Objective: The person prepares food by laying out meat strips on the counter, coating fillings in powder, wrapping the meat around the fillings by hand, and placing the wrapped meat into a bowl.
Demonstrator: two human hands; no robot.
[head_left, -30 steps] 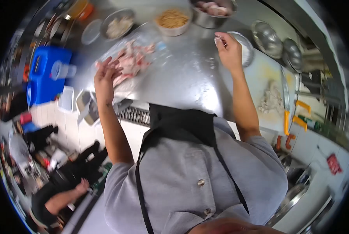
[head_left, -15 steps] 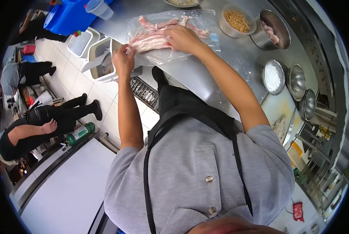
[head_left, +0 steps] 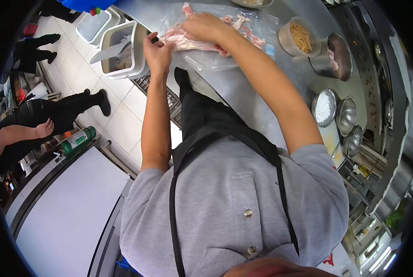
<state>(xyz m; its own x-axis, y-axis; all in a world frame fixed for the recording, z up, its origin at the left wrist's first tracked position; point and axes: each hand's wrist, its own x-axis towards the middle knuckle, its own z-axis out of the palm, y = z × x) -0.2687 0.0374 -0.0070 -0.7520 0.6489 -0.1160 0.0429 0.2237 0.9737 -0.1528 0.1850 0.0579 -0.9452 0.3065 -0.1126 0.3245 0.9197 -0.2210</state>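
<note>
Raw pink-and-white meat (head_left: 183,43) lies on a clear plastic bag (head_left: 204,62) on the steel table, with several thin strips off to its right. At the meat's left end is my left hand (head_left: 158,56), its fingers curled and thumb against the meat's edge. From above, my right hand (head_left: 207,28) reaches over the meat with fingers bent down onto it; the fingertips are partly hidden. A small upright piece of meat (head_left: 187,9) shows just beyond my right hand.
Right of the meat stand a tub of thin brown sticks (head_left: 301,38), a steel pot with meat (head_left: 329,60), a bowl of white powder (head_left: 324,107) and steel bowls (head_left: 346,115). An open white bin (head_left: 139,55) stands at left. A co-worker's hand (head_left: 45,128) and a green cylinder (head_left: 78,140) show farther left.
The view has shifted, so the table's things sit farther right. My right hand has moved toward the meat's left end and bunches it more. My left hand stays at the left end.
</note>
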